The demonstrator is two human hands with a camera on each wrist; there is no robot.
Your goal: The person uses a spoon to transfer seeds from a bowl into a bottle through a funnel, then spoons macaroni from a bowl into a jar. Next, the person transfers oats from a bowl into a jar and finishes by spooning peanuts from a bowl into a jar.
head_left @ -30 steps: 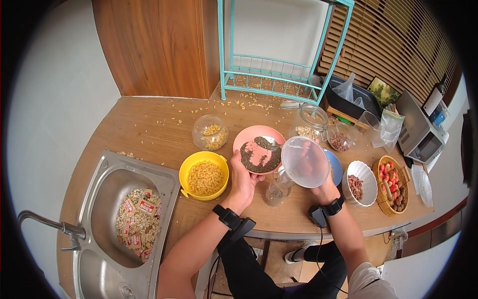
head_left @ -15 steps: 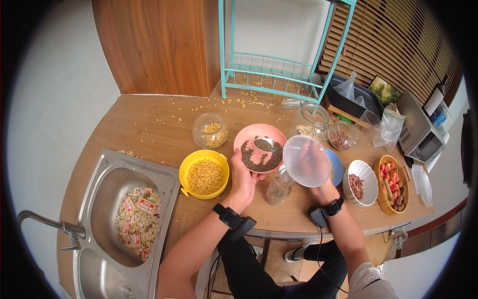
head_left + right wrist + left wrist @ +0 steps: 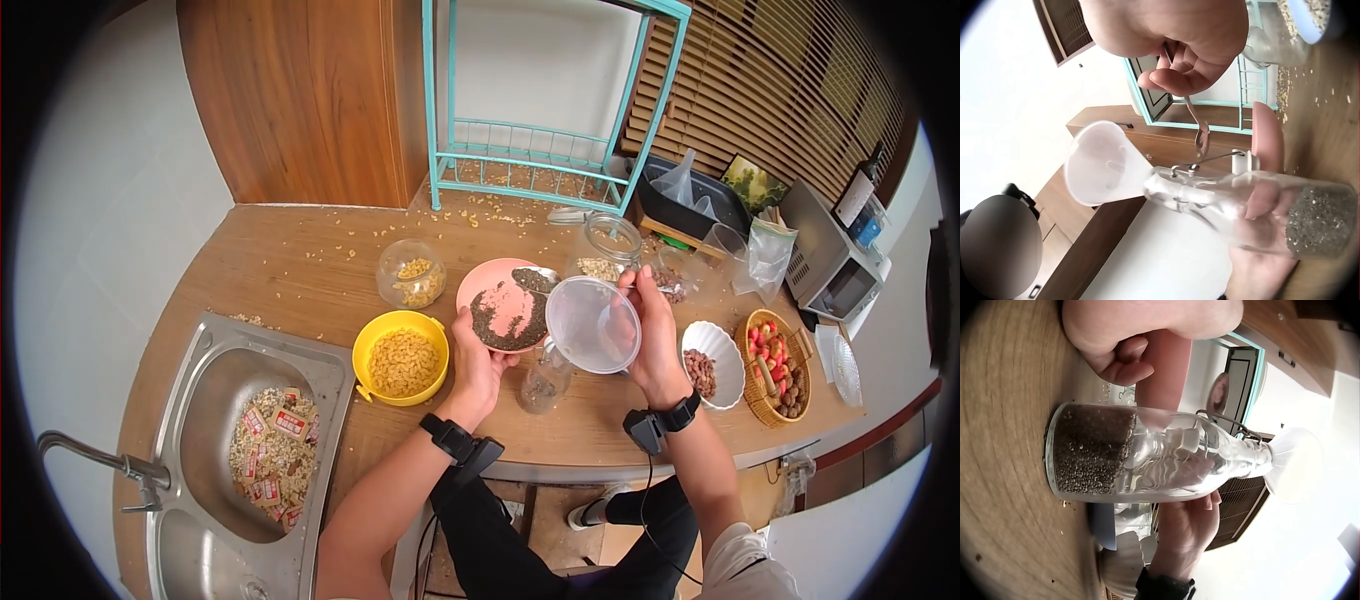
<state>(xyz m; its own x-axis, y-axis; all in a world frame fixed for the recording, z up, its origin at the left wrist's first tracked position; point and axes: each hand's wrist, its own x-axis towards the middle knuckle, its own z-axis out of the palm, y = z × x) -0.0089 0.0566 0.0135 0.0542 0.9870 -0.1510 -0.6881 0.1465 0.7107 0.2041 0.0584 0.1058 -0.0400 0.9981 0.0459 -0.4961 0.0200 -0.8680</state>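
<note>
My left hand (image 3: 478,375) grips the near edge of a pink dish (image 3: 503,308) of dark seeds. At the dish's upper right edge is a spoon (image 3: 538,281) heaped with seeds; my right hand (image 3: 657,345) pinches its handle, which passes behind the funnel in the head view. A clear funnel (image 3: 594,325) sits in the neck of an upright glass bottle (image 3: 543,384), touched by neither hand as far as I can see. Seeds (image 3: 1091,450) fill roughly the bottle's lower part in the left wrist view. The right wrist view shows the spoon (image 3: 1202,139) beside the bottle neck.
Left of the dish stand a yellow bowl (image 3: 437,385) of pasta and a round jar (image 3: 385,275). Behind is an open glass jar (image 3: 613,235). To the right are a white bowl (image 3: 735,375) of nuts and a basket (image 3: 790,400). The sink (image 3: 340,375) is far left.
My right hand has come out from behind the funnel, up and to the right. The loaded spoon has shifted toward the dish's upper right edge. The head view has moved slightly.
</note>
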